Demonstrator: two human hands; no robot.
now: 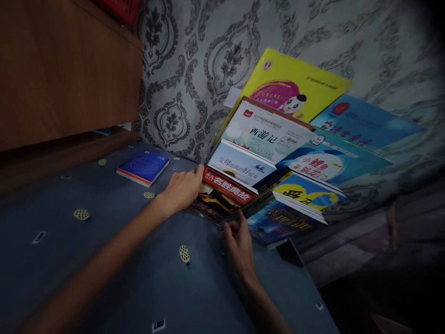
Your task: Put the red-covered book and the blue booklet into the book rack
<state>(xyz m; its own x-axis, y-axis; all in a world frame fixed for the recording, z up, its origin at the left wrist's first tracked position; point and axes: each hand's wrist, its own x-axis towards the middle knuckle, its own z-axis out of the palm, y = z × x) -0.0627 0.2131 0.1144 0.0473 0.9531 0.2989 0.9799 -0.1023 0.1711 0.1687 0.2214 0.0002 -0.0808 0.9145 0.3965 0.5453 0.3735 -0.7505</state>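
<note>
A dark book rack stands on the covered table against the wall, holding books in two columns. Its left column has a red and black book at the front, a pale blue book behind it, then a white book and a tall yellow book. My left hand is closed at the rack's left edge, beside the red and black book. Below the gap between the columns, my right hand has bent fingers at the rack's lower front edge. Its exact grip is partly hidden.
A blue book lies flat to the left on the grey-blue table cover. Behind it stands a wooden cabinet with a red basket on top. Patterned wallpaper backs the rack; purplish fabric hangs at the right.
</note>
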